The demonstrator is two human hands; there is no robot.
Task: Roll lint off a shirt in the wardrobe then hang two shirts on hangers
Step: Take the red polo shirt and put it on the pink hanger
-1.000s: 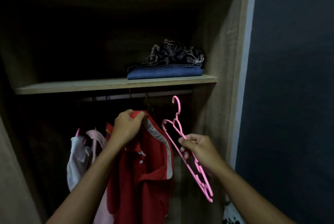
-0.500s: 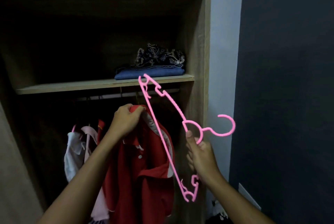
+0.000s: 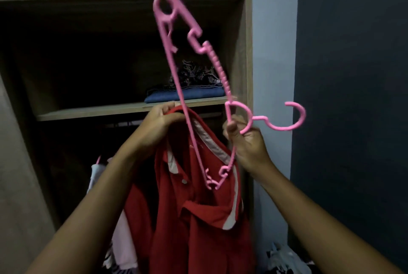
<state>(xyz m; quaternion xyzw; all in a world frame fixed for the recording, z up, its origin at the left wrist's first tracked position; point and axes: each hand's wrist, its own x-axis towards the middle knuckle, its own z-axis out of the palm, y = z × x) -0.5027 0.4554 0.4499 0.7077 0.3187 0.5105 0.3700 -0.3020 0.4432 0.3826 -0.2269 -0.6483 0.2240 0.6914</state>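
Status: we're in the hanging phase, first shirt.

- Left hand [image 3: 163, 119] grips the red shirt [image 3: 194, 218] by the top of the collar and holds it up in front of the wardrobe [image 3: 248, 52], about level with the shelf [image 3: 99, 111]. The shirt hangs free below the fist.
- Right hand [image 3: 247, 141] has fingers curled round the neck of the pink hanger [image 3: 220, 75], just under the hook. The hanger is stood on end with the hook pointing right. One arm is up past the shelf, and the other is down against the shirt's front.
- The hanger looks to be outside the shirt – I see neither arm in the neck opening or under a shoulder.

Done: I can't confirm the lint step, as there's no roller in view and the light is too dim to judge the fabric.

Left, as I read it:
- Feed the hanger's lower arm into the collar.
- Seat both shoulders.
- Hook it on the rail under the shelf.
- Repeat for shirt two.

I can't tell which garment is shirt two. A pale garment [image 3: 123, 240] hangs low left, and folded clothes [image 3: 187, 94] sit on the shelf.

Rough call – under halfway on the hanging part.
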